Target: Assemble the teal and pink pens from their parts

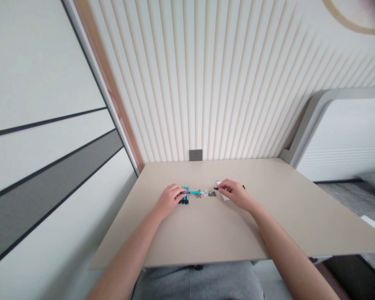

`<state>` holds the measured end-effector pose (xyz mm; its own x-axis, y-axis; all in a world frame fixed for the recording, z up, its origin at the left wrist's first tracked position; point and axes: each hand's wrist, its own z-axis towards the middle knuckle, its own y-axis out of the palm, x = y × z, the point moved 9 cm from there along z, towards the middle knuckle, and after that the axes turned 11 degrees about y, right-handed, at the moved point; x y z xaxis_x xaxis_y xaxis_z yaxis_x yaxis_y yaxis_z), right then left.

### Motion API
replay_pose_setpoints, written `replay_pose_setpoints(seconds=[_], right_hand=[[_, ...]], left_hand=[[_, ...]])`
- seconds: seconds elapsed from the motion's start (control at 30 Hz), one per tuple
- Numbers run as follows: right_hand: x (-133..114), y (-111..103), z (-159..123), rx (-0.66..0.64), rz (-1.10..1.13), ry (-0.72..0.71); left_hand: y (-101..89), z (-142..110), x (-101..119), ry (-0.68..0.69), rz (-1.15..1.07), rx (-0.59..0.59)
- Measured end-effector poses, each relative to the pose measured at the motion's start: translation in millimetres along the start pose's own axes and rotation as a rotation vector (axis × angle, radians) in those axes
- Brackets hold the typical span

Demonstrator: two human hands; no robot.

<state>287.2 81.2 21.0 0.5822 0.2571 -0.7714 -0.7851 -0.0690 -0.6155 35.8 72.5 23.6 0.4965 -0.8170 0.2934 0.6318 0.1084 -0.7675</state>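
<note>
My left hand [169, 198] pinches the black end of a slim blue pen-like barrel [195, 192], which lies level and points right with a thin pale tip. Under those fingers, several blue and black pieces [185, 201] lie side by side, partly hidden by the hand. To the right, my right hand [234, 192] closes its thumb and finger on a small black piece, probably a cap [216, 188], held apart from the barrel's tip. Small clear and grey parts [206, 193] sit between the hands. A white strip [225, 196] lies partly beneath my right hand.
The beige table [206, 233] ends at a ribbed white wall with a grey socket [195, 155]. A small black piece [243, 187] shows just beyond my right hand. A white cabinet [43, 166] stands left, and a bed's headboard [340, 133] is at right.
</note>
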Motion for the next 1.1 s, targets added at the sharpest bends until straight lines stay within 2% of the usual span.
replay_pose_setpoints(seconds=[0.13,0.57,0.9,1.1], right_hand=[[-12.0,5.6,-3.6,-0.055,0.031,-0.060],[-24.8,14.2,-7.3,-0.103,0.023,-0.093],[3.8,-2.3,2.8,0.109,0.157,-0.051],[1.6,-1.4,2.5,0.097,0.204,-0.062]], left_hand=[[-0.4,0.0,0.0,-0.004,0.004,-0.003],[-0.6,0.3,-0.7,-0.009,0.003,0.002],[-3.8,0.6,-1.3,-0.036,0.018,0.010],[-5.9,1.7,0.5,-0.046,0.018,0.013]])
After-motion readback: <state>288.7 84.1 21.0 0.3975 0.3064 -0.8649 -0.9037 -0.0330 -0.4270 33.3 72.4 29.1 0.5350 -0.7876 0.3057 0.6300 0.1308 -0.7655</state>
